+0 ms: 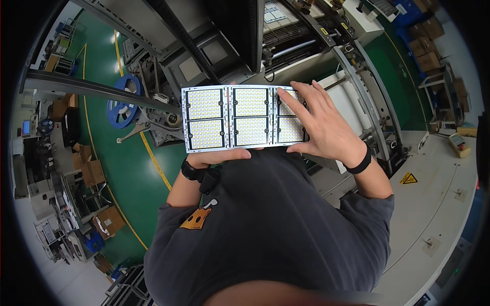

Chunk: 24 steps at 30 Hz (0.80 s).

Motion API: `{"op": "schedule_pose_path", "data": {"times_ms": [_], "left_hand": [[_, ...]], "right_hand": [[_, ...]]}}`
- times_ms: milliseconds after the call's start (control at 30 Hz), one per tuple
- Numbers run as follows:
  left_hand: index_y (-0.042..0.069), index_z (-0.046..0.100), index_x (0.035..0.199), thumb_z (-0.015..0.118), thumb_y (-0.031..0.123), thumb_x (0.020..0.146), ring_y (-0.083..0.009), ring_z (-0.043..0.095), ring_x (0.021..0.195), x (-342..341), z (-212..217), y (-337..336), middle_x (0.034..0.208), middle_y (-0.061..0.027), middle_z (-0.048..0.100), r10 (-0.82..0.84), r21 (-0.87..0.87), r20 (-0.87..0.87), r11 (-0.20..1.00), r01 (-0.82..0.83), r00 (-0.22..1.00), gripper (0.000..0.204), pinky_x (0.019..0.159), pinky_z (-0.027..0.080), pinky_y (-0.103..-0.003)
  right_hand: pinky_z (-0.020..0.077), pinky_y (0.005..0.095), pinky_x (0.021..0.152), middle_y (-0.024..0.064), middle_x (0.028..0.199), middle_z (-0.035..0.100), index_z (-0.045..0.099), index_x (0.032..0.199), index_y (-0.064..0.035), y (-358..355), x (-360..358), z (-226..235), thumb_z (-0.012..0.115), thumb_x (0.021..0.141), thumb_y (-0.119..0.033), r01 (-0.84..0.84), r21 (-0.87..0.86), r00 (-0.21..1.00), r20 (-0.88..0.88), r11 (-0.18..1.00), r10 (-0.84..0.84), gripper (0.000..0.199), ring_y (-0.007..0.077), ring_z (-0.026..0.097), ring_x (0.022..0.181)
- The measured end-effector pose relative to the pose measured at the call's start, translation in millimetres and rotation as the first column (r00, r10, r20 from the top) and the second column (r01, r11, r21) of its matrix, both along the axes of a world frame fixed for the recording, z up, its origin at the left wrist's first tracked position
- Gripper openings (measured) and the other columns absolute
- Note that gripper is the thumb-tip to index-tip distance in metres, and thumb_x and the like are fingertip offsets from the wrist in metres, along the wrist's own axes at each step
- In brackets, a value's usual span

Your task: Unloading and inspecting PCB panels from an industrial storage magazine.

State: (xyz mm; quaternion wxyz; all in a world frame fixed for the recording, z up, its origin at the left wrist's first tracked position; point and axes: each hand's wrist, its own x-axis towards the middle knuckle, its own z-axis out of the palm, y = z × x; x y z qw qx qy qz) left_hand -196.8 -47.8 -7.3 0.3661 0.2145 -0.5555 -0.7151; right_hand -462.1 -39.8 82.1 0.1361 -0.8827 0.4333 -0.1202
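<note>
A white LED circuit board (228, 118) is held up in front of my chest, its lit-looking face of small yellowish-white LEDs turned toward me. Its squares of LEDs are framed in black and set in two rows. My left hand (217, 156) supports it from beneath, with the thumb along the near edge and the other fingers mostly hidden behind. Over the right end lies my right hand (329, 127), its thumb by the near edge and its fingers reaching across the face to the far edge, covering part of the LEDs there.
Beyond the board stands a machine with rails and rollers (291, 48). A dark metal frame post (102, 87) crosses at left, near a blue reel (123, 101). A white machine cover (408, 219) lies to my right. Cardboard boxes (92, 168) stand along the green floor's left side.
</note>
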Motion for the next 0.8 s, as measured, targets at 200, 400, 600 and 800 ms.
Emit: {"op": "schedule_pose_path", "data": {"times_ms": [200, 400, 600, 800], "left_hand": [[0.006, 0.025, 0.142, 0.078, 0.013, 0.073, -0.0218, 0.05, 0.119, 3, -8, 4, 0.131, -0.0102, 0.05, 0.062, -0.07, 0.07, 0.996, -0.057, 0.996, 0.087, 0.102, 0.039, -0.034], [0.007, 0.026, 0.142, 0.08, 0.017, 0.072, -0.0228, 0.042, 0.125, 4, -3, 7, 0.135, -0.0106, 0.045, -0.059, 0.159, -0.021, 0.985, 0.061, 0.998, 0.089, 0.105, 0.033, -0.035], [0.006, 0.03, 0.14, 0.079, 0.018, 0.072, -0.0234, 0.04, 0.127, 5, -18, -1, 0.135, -0.0103, 0.045, 0.065, -0.222, 0.165, 0.975, -0.027, 0.984, 0.084, 0.105, 0.033, -0.036], [0.003, 0.032, 0.139, 0.076, 0.007, 0.074, -0.0235, 0.044, 0.124, -3, -19, -5, 0.135, -0.012, 0.044, -0.2, -0.209, 0.241, 0.945, 0.252, 0.95, 0.079, 0.103, 0.037, -0.036]], "right_hand": [[0.0228, 0.0521, 0.11, 0.0215, 0.135, 0.034, 0.027, 0.142, -0.0111, 7, -1, -6, 0.084, 0.053, -0.03, 0.006, 0.039, 1.0, 0.013, 0.999, -0.006, 0.107, 0.0384, 0.036, 0.125], [0.022, 0.0527, 0.11, 0.0217, 0.135, 0.034, 0.027, 0.142, -0.0107, 11, 0, -10, 0.083, 0.055, -0.027, 0.015, 0.072, 1.0, 0.021, 0.997, -0.017, 0.104, 0.0393, 0.036, 0.125], [0.021, 0.0531, 0.11, 0.0217, 0.134, 0.035, 0.029, 0.14, -0.0082, 14, -7, -11, 0.083, 0.053, -0.027, 0.031, 0.051, 0.999, 0.04, 0.998, -0.033, 0.103, 0.0402, 0.036, 0.124], [0.0186, 0.0533, 0.111, 0.022, 0.131, 0.037, 0.03, 0.137, -0.0056, 26, -25, -18, 0.082, 0.052, -0.028, 0.12, 0.017, 0.986, 0.115, 0.993, -0.121, 0.102, 0.0404, 0.036, 0.124]]}}
